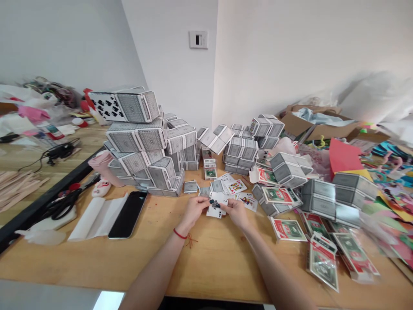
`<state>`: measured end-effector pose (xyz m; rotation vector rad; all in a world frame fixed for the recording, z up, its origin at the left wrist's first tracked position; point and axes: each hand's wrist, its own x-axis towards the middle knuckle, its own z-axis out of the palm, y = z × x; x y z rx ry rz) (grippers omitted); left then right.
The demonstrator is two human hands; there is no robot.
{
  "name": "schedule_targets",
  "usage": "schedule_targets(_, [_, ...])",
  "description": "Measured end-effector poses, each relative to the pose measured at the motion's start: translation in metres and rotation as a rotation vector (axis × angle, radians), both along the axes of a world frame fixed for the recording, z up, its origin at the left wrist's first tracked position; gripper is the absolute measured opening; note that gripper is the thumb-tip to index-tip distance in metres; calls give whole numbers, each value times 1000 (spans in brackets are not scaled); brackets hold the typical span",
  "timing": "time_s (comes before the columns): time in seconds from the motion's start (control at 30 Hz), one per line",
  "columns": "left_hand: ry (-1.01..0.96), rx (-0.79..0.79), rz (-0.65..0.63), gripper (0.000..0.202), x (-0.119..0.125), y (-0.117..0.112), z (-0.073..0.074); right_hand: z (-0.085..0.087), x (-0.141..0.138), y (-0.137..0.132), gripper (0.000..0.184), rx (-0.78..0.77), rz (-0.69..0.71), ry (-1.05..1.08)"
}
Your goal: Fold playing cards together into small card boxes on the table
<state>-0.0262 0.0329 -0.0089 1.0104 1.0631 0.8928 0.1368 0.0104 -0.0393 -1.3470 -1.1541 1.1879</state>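
My left hand [193, 211] and my right hand [237, 213] meet above the wooden tabletop [209, 262], both pinching a small bunch of playing cards [215, 206]. A red string bracelet [180, 234] circles my left wrist. Just beyond my fingers, loose face-up cards [235, 187] and a joker-like card [248, 201] lie spread out. Grey-backed card packs [138, 137] rise in a tall heap behind them. Some of the held cards are hidden by my fingers.
Left of my hands lie a black smartphone [128, 214], white paper [97, 217] and black-handled scissors [69, 200]. Red-and-green card packs [288, 229] lie to the right, near colourful paper [345, 157] and a cardboard box [314, 122].
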Motion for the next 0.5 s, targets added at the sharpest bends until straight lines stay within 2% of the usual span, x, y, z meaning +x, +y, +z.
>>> schedule_targets(0.1, [115,99,63,24,3,-1,-3,5,-3,-2,34,-44,17,69])
schedule_targets(0.27, [390,405,159,18,12,-7,-5,13,-10,-5,30,-70,21,166])
schedule_targets(0.37, [524,534,218,14,16,-11,-4,17,-12,-6,30,-103,22,216])
schedule_targets(0.5, [668,607,215,13,16,-11,-2,25,-10,-6,26,-114,181,327])
